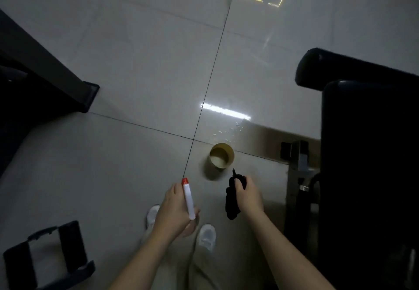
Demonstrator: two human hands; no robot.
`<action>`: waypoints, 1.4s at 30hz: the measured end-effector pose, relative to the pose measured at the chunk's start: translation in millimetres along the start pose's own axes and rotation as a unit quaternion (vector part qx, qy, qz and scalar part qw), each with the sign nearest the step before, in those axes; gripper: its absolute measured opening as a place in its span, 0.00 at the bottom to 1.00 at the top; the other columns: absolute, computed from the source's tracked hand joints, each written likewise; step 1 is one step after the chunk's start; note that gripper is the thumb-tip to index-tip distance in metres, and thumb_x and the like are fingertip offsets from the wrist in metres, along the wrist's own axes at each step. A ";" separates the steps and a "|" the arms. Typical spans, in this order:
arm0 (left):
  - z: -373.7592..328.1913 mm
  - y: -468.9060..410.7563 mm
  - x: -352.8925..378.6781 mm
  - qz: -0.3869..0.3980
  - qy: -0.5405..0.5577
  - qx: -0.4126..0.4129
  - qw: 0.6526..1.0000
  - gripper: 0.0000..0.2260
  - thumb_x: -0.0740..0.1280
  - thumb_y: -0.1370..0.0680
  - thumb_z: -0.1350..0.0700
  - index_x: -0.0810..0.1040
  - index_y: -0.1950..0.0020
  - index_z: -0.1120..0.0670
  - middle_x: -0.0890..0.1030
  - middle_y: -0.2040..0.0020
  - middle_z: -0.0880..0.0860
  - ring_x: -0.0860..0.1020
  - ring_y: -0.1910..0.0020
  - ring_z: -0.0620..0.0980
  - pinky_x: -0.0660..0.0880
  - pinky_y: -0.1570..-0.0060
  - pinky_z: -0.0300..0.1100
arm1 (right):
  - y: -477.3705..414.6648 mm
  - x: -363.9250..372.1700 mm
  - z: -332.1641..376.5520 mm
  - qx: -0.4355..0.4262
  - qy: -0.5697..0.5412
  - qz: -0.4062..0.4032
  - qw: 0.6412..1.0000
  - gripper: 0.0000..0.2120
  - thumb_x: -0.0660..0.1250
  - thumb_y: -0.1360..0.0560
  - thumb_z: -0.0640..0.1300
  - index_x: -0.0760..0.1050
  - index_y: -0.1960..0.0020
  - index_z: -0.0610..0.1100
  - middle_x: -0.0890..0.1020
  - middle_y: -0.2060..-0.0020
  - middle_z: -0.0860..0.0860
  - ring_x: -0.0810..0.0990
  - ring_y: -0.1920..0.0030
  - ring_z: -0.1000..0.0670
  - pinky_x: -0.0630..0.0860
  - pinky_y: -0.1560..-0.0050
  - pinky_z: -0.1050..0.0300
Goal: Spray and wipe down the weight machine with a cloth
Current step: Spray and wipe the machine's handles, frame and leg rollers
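My left hand [173, 209] grips a slim white spray bottle with a red cap [188, 198], held over the floor with the cap pointing away from me. My right hand [248, 195] holds a bunched black cloth [231, 203] that hangs down below the fingers. The weight machine's black padded seat and roller pad [362, 131] fill the right side, just right of my right hand, with its grey metal frame [299, 160] beneath.
A yellow cup [221, 157] stands on the tiled floor [136, 63] just ahead of my hands, with small droplets beyond it. Black machine bases sit at the left [45, 74] and lower left [49, 255]. My white shoes [206, 236] are below.
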State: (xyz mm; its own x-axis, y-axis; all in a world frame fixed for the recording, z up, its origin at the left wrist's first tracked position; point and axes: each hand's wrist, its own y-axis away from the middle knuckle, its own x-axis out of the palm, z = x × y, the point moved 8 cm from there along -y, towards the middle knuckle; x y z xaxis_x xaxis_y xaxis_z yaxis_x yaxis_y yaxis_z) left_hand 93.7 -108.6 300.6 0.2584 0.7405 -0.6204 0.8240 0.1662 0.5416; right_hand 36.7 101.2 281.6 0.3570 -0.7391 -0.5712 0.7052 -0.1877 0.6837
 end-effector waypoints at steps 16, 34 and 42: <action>103.4 -250.6 149.6 0.016 0.020 0.016 1.000 0.29 0.75 0.30 0.54 0.66 0.35 0.63 0.72 0.43 0.58 0.73 0.44 0.54 0.71 0.49 0.43 | -239.5 104.9 -60.4 0.016 -0.061 -0.113 0.992 0.15 0.59 0.20 0.51 0.70 0.38 0.44 0.77 0.46 0.47 0.77 0.46 0.46 0.76 0.46 0.50; 104.0 -304.4 176.7 -0.025 -0.018 0.093 0.995 0.32 0.77 0.32 0.53 0.65 0.34 0.58 0.72 0.40 0.55 0.74 0.44 0.57 0.74 0.49 0.51 | -299.1 129.5 -54.0 -0.037 0.042 -0.090 0.994 0.18 0.60 0.22 0.47 0.69 0.34 0.42 0.74 0.39 0.46 0.73 0.40 0.46 0.70 0.44 0.55; 110.7 -280.5 156.6 0.050 -0.026 0.040 0.998 0.30 0.70 0.26 0.51 0.62 0.28 0.56 0.70 0.33 0.56 0.72 0.37 0.58 0.72 0.43 0.52 | -255.3 98.4 -43.8 -0.018 -0.025 -0.109 0.994 0.12 0.60 0.22 0.44 0.74 0.41 0.43 0.75 0.53 0.51 0.73 0.52 0.51 0.67 0.53 0.61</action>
State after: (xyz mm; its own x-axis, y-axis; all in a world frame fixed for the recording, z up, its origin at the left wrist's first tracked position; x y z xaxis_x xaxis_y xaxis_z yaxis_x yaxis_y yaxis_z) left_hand -41.2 -111.3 -11.2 0.3653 0.7149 -0.5962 0.8302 0.0396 0.5561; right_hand -81.4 104.7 31.0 0.1631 -0.7140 -0.6808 0.7840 -0.3251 0.5288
